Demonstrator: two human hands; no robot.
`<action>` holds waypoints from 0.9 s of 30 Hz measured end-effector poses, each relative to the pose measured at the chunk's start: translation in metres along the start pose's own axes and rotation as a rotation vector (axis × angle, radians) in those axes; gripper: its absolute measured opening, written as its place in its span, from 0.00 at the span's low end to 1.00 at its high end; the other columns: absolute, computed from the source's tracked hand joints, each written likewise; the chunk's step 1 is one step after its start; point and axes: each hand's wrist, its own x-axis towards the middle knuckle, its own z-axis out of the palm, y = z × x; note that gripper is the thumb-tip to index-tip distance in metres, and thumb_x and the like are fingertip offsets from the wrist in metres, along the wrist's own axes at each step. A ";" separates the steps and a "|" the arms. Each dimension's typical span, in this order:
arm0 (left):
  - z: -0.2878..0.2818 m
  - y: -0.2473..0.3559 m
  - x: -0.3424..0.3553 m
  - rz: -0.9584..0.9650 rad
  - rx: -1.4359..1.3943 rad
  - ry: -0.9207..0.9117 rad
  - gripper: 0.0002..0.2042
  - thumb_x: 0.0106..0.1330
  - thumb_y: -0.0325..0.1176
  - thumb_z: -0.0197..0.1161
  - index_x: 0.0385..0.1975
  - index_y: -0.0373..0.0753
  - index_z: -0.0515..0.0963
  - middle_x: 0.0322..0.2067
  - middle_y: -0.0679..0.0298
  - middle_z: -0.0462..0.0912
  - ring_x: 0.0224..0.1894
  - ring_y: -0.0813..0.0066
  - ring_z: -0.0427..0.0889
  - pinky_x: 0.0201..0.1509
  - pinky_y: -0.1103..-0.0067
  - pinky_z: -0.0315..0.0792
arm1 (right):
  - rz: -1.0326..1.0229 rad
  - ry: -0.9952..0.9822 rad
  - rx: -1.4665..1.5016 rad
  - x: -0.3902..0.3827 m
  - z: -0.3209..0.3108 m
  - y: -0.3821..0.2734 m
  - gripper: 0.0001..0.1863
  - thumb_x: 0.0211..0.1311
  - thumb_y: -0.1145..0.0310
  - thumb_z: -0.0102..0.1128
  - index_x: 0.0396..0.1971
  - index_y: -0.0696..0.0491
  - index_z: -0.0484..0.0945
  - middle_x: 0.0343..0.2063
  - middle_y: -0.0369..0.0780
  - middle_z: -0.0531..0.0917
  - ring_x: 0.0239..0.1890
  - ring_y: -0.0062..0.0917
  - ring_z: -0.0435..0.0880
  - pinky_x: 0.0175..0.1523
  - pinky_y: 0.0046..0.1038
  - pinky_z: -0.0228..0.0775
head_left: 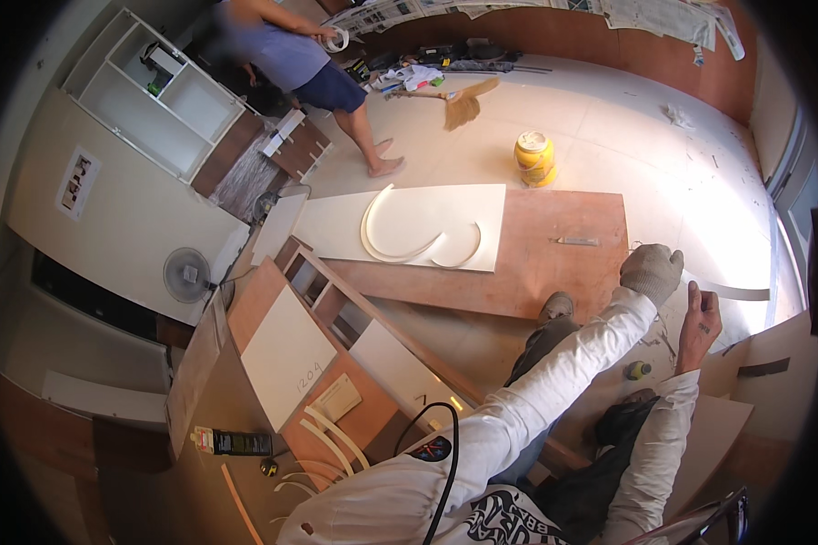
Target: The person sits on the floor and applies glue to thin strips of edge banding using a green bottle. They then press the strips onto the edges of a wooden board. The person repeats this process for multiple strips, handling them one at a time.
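Note:
My left hand (653, 272) wears a grey knitted glove and is raised at the right side, its fingers curled closed. Whatever lies inside that glove is hidden. Close beside it, my bare right hand (703, 316) is closed, thumb pointing up. A thin, pale grey strip (743, 293) sticks out to the right from my right fingers, its far end free. Below the hands a small dark round item with a yellow-green top (637, 370) sits on the floor.
A brown board (563, 218) bears a white panel (409, 204), curled white strips (373, 238) and a flat tool (577, 241). Beyond stand a yellow bucket (534, 162), a broom (463, 104) and another person (291, 59) holding a roll. A fan (189, 275) and cabinet frame (314, 291) stand left.

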 end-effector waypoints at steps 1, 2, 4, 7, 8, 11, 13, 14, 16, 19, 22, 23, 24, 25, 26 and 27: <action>0.002 -0.001 0.003 0.006 -0.015 0.012 0.22 0.63 0.45 0.47 0.23 0.32 0.81 0.26 0.47 0.82 0.33 0.48 0.82 0.40 0.62 0.75 | -0.208 0.048 -0.012 -0.004 0.001 -0.007 0.17 0.62 0.59 0.61 0.32 0.60 0.76 0.24 0.43 0.77 0.32 0.31 0.78 0.38 0.31 0.70; 0.005 -0.004 0.007 0.010 -0.026 0.026 0.21 0.62 0.45 0.48 0.23 0.32 0.81 0.26 0.46 0.81 0.32 0.47 0.81 0.40 0.62 0.75 | -0.415 0.092 -0.019 -0.007 0.001 -0.019 0.15 0.62 0.62 0.60 0.35 0.60 0.76 0.28 0.43 0.78 0.35 0.33 0.78 0.41 0.32 0.70; 0.008 -0.015 0.011 -0.027 -0.098 0.048 0.20 0.61 0.43 0.50 0.21 0.32 0.81 0.23 0.46 0.81 0.29 0.49 0.82 0.37 0.64 0.75 | -0.676 0.062 -0.037 -0.010 0.006 -0.020 0.12 0.64 0.69 0.56 0.45 0.59 0.76 0.40 0.45 0.78 0.44 0.36 0.77 0.49 0.33 0.68; 0.016 -0.012 0.017 -0.127 -0.364 0.002 0.18 0.59 0.42 0.55 0.19 0.31 0.80 0.18 0.51 0.80 0.22 0.58 0.81 0.30 0.69 0.75 | -0.526 -0.207 0.019 0.000 0.009 0.005 0.10 0.66 0.71 0.53 0.44 0.59 0.76 0.38 0.45 0.78 0.41 0.37 0.78 0.46 0.33 0.69; 0.011 -0.012 0.017 -0.183 -0.480 -0.033 0.18 0.59 0.41 0.56 0.18 0.31 0.80 0.16 0.53 0.80 0.20 0.62 0.80 0.27 0.71 0.74 | -0.470 -0.247 0.064 -0.004 0.008 -0.004 0.10 0.67 0.73 0.51 0.44 0.59 0.76 0.37 0.46 0.78 0.38 0.38 0.78 0.43 0.32 0.70; -0.008 -0.005 0.014 -0.309 -0.779 -0.093 0.19 0.59 0.44 0.61 0.15 0.33 0.78 0.14 0.61 0.78 0.15 0.74 0.76 0.22 0.77 0.71 | -0.550 -0.171 0.079 -0.003 0.010 -0.008 0.08 0.67 0.73 0.50 0.42 0.59 0.75 0.36 0.46 0.78 0.36 0.36 0.78 0.40 0.31 0.69; -0.011 0.002 0.010 -0.320 -0.928 -0.115 0.20 0.59 0.47 0.63 0.15 0.35 0.76 0.13 0.64 0.77 0.13 0.79 0.73 0.18 0.81 0.68 | -0.589 -0.053 0.039 -0.006 0.013 -0.012 0.07 0.68 0.73 0.49 0.39 0.60 0.75 0.33 0.46 0.77 0.33 0.34 0.77 0.39 0.30 0.69; -0.012 0.005 0.010 -0.292 -0.984 -0.120 0.20 0.60 0.48 0.64 0.16 0.37 0.74 0.13 0.65 0.76 0.11 0.80 0.71 0.16 0.81 0.67 | -0.613 0.007 0.022 -0.007 0.015 -0.014 0.07 0.69 0.72 0.49 0.37 0.60 0.74 0.32 0.45 0.77 0.32 0.33 0.77 0.38 0.29 0.69; -0.011 0.007 0.010 -0.236 -1.069 -0.132 0.19 0.60 0.48 0.66 0.18 0.39 0.72 0.13 0.66 0.76 0.10 0.82 0.70 0.14 0.83 0.65 | -0.454 -0.032 0.027 -0.005 0.017 -0.004 0.08 0.69 0.71 0.48 0.35 0.60 0.73 0.28 0.44 0.76 0.29 0.31 0.75 0.36 0.29 0.68; -0.006 0.005 0.010 -0.146 -1.156 -0.154 0.17 0.59 0.45 0.68 0.26 0.37 0.72 0.15 0.66 0.76 0.11 0.83 0.71 0.15 0.84 0.66 | -0.462 0.012 0.083 -0.004 0.014 -0.005 0.09 0.71 0.70 0.48 0.33 0.59 0.72 0.22 0.41 0.74 0.23 0.26 0.72 0.30 0.26 0.66; -0.010 0.009 0.005 -0.052 -1.180 -0.203 0.18 0.58 0.39 0.69 0.40 0.32 0.76 0.18 0.67 0.77 0.16 0.82 0.74 0.20 0.84 0.69 | -0.334 -0.050 0.224 -0.010 0.011 -0.007 0.12 0.72 0.66 0.47 0.30 0.57 0.72 0.17 0.37 0.73 0.18 0.19 0.69 0.25 0.21 0.62; -0.024 0.014 -0.001 -0.040 -1.137 -0.235 0.21 0.58 0.38 0.69 0.45 0.31 0.75 0.19 0.68 0.77 0.17 0.83 0.74 0.21 0.84 0.70 | -0.247 -0.096 0.278 -0.012 0.009 -0.008 0.14 0.73 0.64 0.46 0.29 0.57 0.72 0.16 0.36 0.73 0.17 0.16 0.68 0.23 0.19 0.60; -0.029 0.018 -0.004 -0.026 -1.094 -0.268 0.23 0.57 0.36 0.69 0.50 0.30 0.75 0.21 0.68 0.78 0.19 0.83 0.75 0.23 0.85 0.70 | -0.204 -0.144 0.372 -0.014 0.005 -0.009 0.15 0.73 0.62 0.46 0.28 0.56 0.72 0.15 0.35 0.73 0.15 0.15 0.67 0.21 0.18 0.58; -0.022 0.014 0.001 0.045 -1.095 -0.326 0.25 0.57 0.35 0.69 0.53 0.31 0.73 0.22 0.68 0.78 0.22 0.83 0.76 0.26 0.85 0.71 | -0.160 -0.193 0.465 -0.016 0.001 -0.011 0.17 0.73 0.59 0.46 0.27 0.55 0.71 0.15 0.34 0.72 0.14 0.13 0.66 0.20 0.17 0.56; -0.022 0.009 0.008 0.117 -1.081 -0.375 0.26 0.57 0.35 0.69 0.56 0.33 0.72 0.23 0.67 0.78 0.24 0.83 0.76 0.29 0.85 0.72 | -0.114 -0.247 0.573 -0.018 0.000 -0.016 0.18 0.73 0.57 0.46 0.26 0.55 0.71 0.14 0.33 0.72 0.13 0.12 0.65 0.19 0.16 0.55; -0.021 0.005 0.011 0.190 -1.067 -0.424 0.28 0.57 0.34 0.69 0.58 0.34 0.71 0.25 0.67 0.79 0.27 0.83 0.77 0.31 0.84 0.72 | -0.088 -0.282 0.560 -0.019 -0.003 -0.018 0.19 0.72 0.56 0.46 0.25 0.54 0.71 0.13 0.33 0.72 0.12 0.12 0.64 0.18 0.16 0.54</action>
